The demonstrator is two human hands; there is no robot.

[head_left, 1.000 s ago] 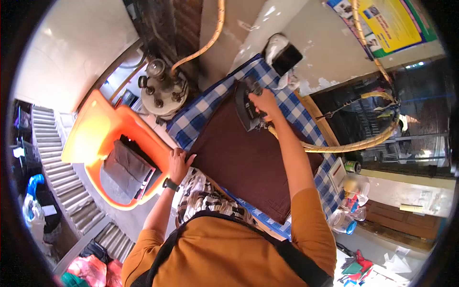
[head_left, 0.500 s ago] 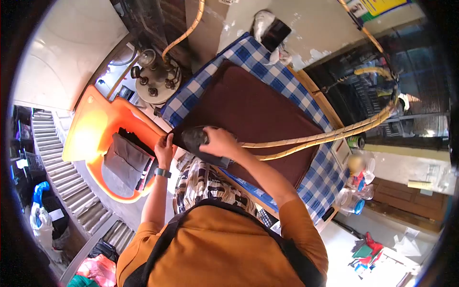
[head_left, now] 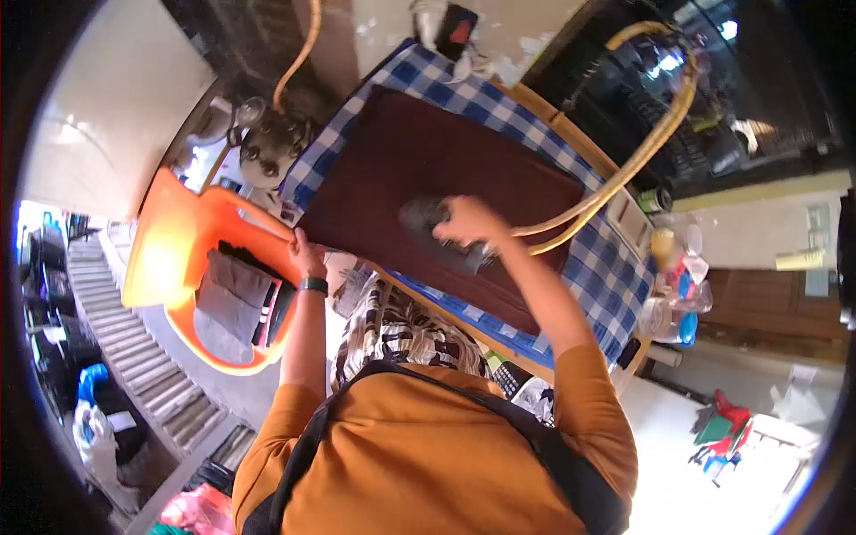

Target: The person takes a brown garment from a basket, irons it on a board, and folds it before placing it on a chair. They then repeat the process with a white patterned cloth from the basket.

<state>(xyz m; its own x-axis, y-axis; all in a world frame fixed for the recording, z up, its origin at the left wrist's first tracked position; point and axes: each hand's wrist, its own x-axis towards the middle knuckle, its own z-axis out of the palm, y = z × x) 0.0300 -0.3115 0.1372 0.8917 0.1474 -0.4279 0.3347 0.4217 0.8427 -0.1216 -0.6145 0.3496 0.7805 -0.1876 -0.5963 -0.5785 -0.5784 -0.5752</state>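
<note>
A dark brown piece of cloth (head_left: 464, 147) lies spread over a blue-and-white checked table cover (head_left: 606, 299). My right hand (head_left: 473, 221) is closed around the handle of a dark steam iron (head_left: 421, 218), which rests on the middle of the brown cloth. Two tan hoses (head_left: 615, 187) run from the iron's rear toward the upper right. At the cloth's lower left corner, my left hand (head_left: 308, 257) pinches the edge between its fingers. The iron's sole is hidden from view.
An orange chair (head_left: 160, 232) at the left holds folded grey and dark garments (head_left: 236, 299). Behind it stands a metal boiler (head_left: 263, 156) with valves. Plastic jars (head_left: 655, 316) sit by the table's right end. A black device (head_left: 457, 31) lies at the far edge.
My right hand has slid the iron to the right and away from the cloth's left corner, toward its middle. My left hand stays at the corner. The head view has shifted slightly.
</note>
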